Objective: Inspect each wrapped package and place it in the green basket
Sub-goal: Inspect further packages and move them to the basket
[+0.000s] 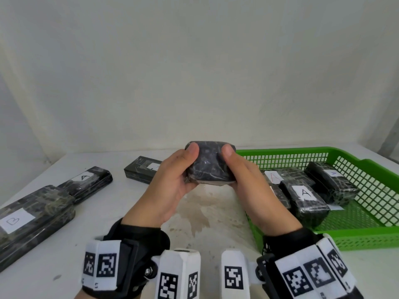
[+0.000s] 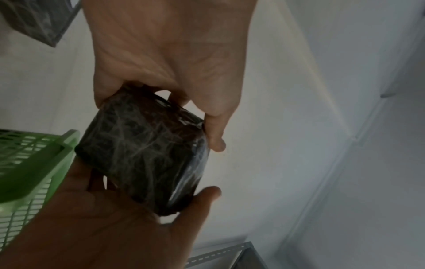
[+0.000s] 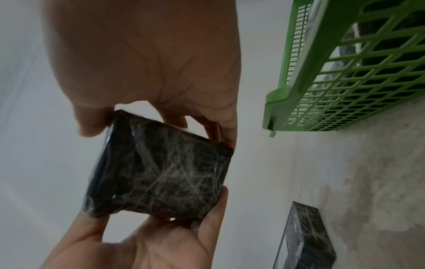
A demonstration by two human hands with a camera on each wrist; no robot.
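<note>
1. Only the head view takes in the whole white table [image 1: 112, 244]: two long wrapped pkgs at 9 o'clock, one w/ a "B" label [image 1: 32, 219], one w/ an "A" label [image 1: 86, 183], plus a flat black pkg [image 1: 140, 170] at 11 behind the left hand. Wrist views see none of the labels; the right wrist view alone shows the held pkg's lower face, crinkled film all over, and the basket's outer wall from below.
2. Green basket [image 1: 367, 238] sits at 3 o'clock on the table. Inside: approx. four wrapped black pkgs lying close together, three w/ an "A" label showing, e.g. the nearest one [image 1: 306, 203].
3. Both hands have the wrapped package [image 1: 208, 167] raised off the table at centre, just left of the basket's rim. Left hand [image 1: 170, 186] is curled round its left end, thumb on top, fingers under. Right hand [image 1: 248, 184] mirrors that on the right end, thumb on top.
</note>
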